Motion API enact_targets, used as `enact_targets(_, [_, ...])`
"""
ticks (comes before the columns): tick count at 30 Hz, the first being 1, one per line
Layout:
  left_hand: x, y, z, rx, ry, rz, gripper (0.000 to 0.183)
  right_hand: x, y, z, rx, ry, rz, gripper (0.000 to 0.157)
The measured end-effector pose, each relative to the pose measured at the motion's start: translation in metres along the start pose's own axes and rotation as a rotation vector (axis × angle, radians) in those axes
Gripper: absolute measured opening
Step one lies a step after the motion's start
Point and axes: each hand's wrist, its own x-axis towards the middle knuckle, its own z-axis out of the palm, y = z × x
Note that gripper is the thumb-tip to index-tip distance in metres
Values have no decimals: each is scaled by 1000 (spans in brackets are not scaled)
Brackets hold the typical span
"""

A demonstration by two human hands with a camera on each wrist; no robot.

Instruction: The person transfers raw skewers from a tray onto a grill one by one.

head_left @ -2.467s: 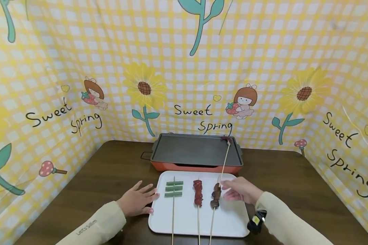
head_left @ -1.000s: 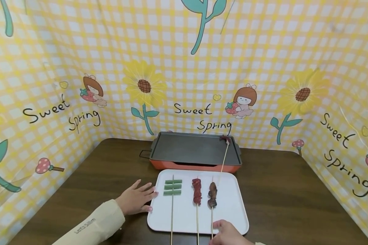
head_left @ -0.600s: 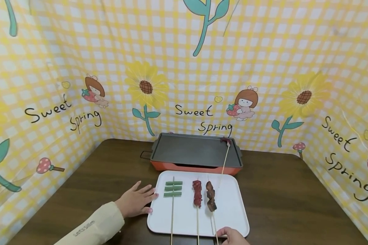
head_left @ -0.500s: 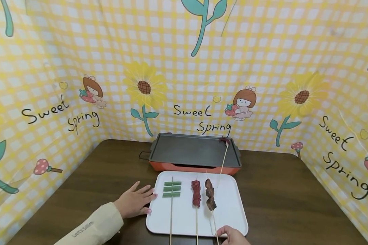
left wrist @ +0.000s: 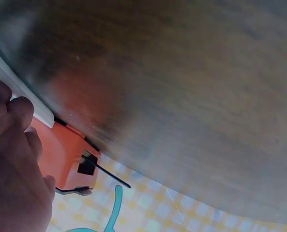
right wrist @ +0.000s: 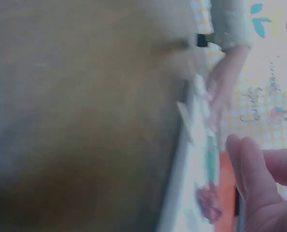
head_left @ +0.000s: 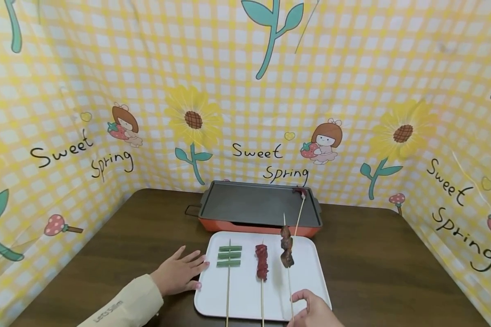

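My right hand (head_left: 316,311) pinches the lower stick of a brown meat skewer (head_left: 286,247). That skewer is raised over the white tray (head_left: 245,299), its tip in front of the griddle's edge. To its left lie a red meat skewer (head_left: 262,263) and a skewer of green vegetable pieces (head_left: 229,256). With fingers spread, my left hand (head_left: 179,272) rests at the tray's left rim. In the left wrist view the left hand (left wrist: 15,159) is beside the tray rim (left wrist: 22,92). The right wrist view is blurred; it shows curled fingers of the right hand (right wrist: 262,179).
Behind the tray stands a dark griddle (head_left: 253,202) on an orange base (head_left: 221,225), with a wire handle (head_left: 192,210) at its left. A dark red skewer (head_left: 301,192) lies in its far right corner, its stick reaching toward the tray. A checked cloth (head_left: 245,109) hangs around the wooden table (head_left: 376,259).
My right hand moved from beside the brown meat down to its stick, took hold and raised the skewer, which has shifted forward toward the griddle. The left hand stayed at the tray rim.
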Motion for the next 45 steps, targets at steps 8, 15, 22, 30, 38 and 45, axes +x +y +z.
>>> enact_targets(8, [-3, -1, 4, 22, -13, 7, 62, 24, -26, 10, 27, 214, 48, 47])
enact_targets(15, [-1, -6, -7, 71, -19, 17, 64, 68, -53, 9, 44, 364, 112, 50])
enact_targets(22, [-3, -6, -8, 42, -21, 17, 63, 104, -71, -1, 48, 366, 168, 45])
enact_targets(30, [-3, -4, -4, 21, -4, 18, 63, 126, -89, -15, -5, 366, 209, 43])
enact_targets(38, [0, 0, 2, -9, -28, 7, 62, 127, -101, -25, -46, 346, 239, 50])
enact_targets(45, [-1, 0, 1, -20, 4, 0, 61, 132, -107, -19, -97, 360, 253, 43])
